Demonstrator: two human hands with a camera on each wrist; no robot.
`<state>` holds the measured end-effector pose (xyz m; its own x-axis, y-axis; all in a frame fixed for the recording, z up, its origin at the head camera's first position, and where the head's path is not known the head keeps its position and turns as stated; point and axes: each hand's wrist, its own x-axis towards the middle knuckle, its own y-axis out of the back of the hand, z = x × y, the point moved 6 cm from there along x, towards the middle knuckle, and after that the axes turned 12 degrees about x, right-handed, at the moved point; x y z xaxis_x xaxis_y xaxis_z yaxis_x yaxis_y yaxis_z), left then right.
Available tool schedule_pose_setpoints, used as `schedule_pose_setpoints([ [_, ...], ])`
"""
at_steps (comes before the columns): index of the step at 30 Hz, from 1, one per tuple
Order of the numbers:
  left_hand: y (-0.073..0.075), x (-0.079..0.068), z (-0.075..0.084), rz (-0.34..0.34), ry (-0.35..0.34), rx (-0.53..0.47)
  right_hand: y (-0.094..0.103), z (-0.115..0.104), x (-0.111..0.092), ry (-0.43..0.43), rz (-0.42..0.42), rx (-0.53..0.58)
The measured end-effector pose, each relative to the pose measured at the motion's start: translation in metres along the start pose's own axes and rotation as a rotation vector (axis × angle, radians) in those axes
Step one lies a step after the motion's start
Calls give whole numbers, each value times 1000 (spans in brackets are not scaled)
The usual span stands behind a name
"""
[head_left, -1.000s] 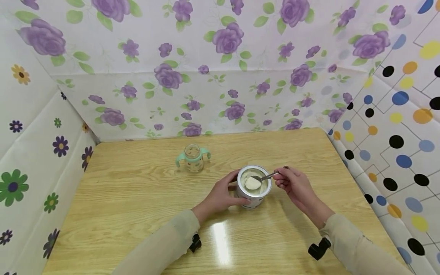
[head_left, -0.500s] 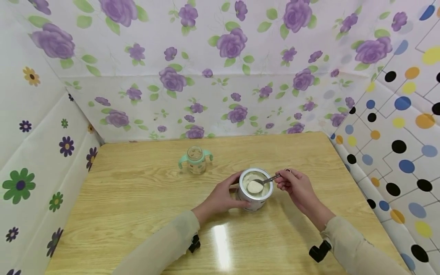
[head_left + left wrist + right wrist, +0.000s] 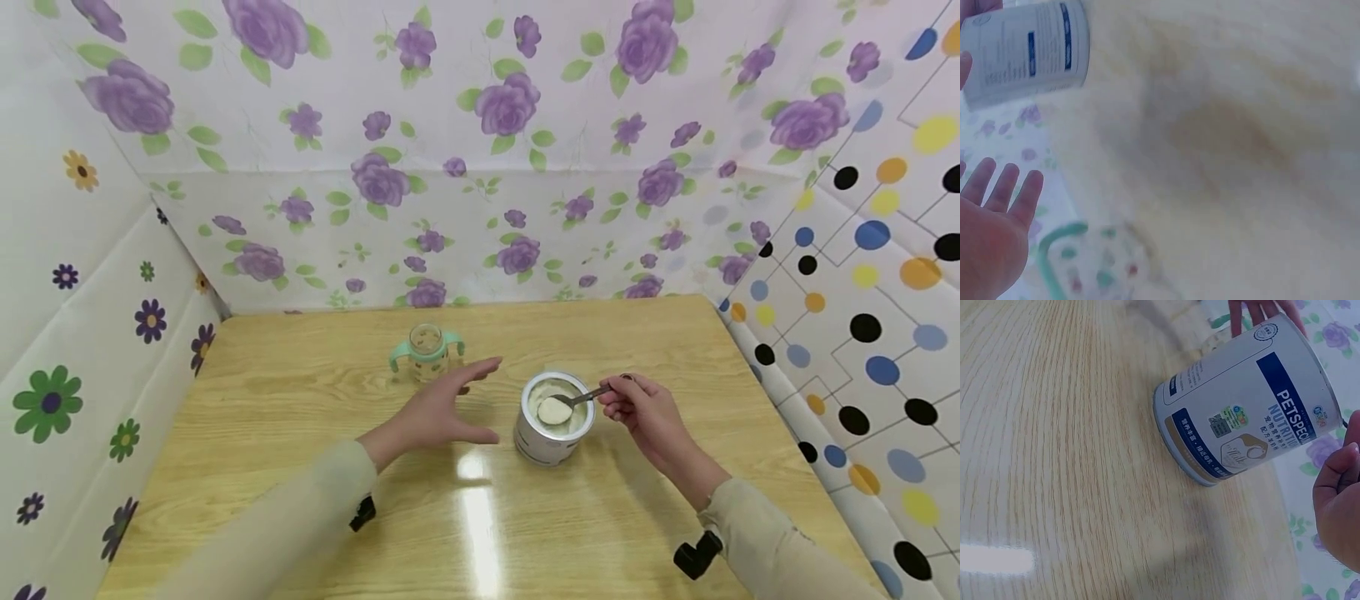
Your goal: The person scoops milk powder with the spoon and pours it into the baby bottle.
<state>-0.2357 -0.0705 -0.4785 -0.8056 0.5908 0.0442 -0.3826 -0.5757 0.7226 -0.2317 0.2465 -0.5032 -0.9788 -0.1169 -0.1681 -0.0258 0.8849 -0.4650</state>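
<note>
A white milk powder tin [image 3: 542, 444] without a lid stands on the table, pale powder [image 3: 557, 388] inside. My right hand [image 3: 643, 414] pinches the handle of a metal spoon [image 3: 591, 394], whose bowl carries a heap of powder at the tin's mouth. Left of the tin, apart from it, my left hand [image 3: 435, 417] is in the air with fingers and thumb spread, holding nothing. Just behind it stands a clear baby bottle [image 3: 428, 354] with green handles and no cap, partly hidden by that hand. In the right wrist view the printed tin [image 3: 1241, 406] shows its label.
The wooden table [image 3: 285, 400] reaches back to a wall covering with purple flowers [image 3: 450, 233]. A flower-patterned sheet [image 3: 97, 367] borders the left side, and a dotted one [image 3: 855, 333] the right. Each wrist wears a black camera mount [image 3: 697, 555].
My left hand has let go of the tin and moved left, toward the bottle. The right hand still holds the loaded spoon over the tin, nearly unmoved.
</note>
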Motion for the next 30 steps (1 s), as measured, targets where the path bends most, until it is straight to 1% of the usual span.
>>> schedule_pose_setpoints([
  [6, 33, -13, -6, 39, 15, 97, 1, 1, -1, 4, 3, 4],
  [12, 62, -26, -16, 107, 50, 143, 2, 2, -1, 0, 1, 6],
  [16, 77, -32, -24, 146, 80, 154, 2, 3, -1, -2, 6, 4],
  [20, 86, -34, -31, 169, 108, 152, 1, 3, 0, -1, 8, 9],
  [24, 90, -32, -39, 188, 134, 165, 0, 2, 0, 1, 2, 22],
  [30, 92, -27, -55, 231, 188, 112, -3, 2, 0, 4, -9, 36],
])
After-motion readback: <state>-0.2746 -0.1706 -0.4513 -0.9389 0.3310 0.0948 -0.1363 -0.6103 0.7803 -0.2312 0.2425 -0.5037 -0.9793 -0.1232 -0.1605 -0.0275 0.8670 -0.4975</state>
